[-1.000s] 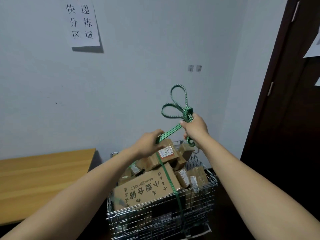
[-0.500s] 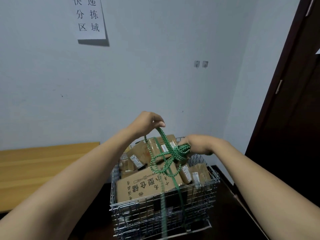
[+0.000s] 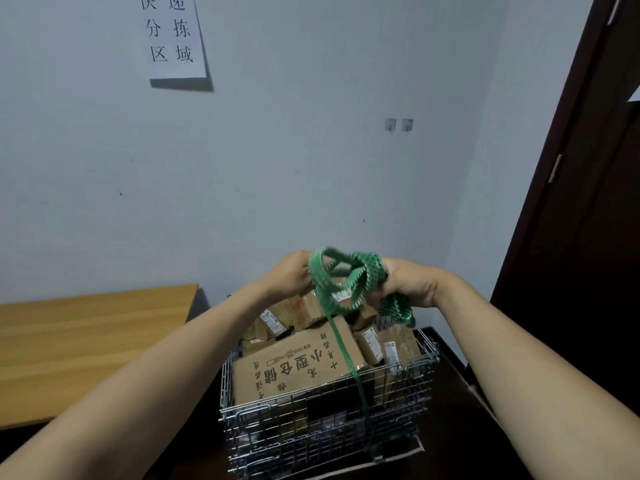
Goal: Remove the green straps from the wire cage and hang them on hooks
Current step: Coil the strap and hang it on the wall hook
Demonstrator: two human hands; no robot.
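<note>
Our right grip (image 3: 408, 285) curls round the bunched strap (image 3: 370, 270); our left grip (image 3: 291, 277) pinches a loop beside it, mid-frame above the cage (image 3: 311, 420). Since a moment ago the grips have met, gathering more coils. One run still crosses the cage front, so the strap is not yet free for the hooks (image 3: 407, 124), upper right.

Paper sign (image 3: 176, 39) on wall (image 3: 311, 174) reading 快递分拣区域, cardboard box (image 3: 294, 370) printed upside down 小型仓储, small labels (image 3: 272, 320) unreadable
</note>
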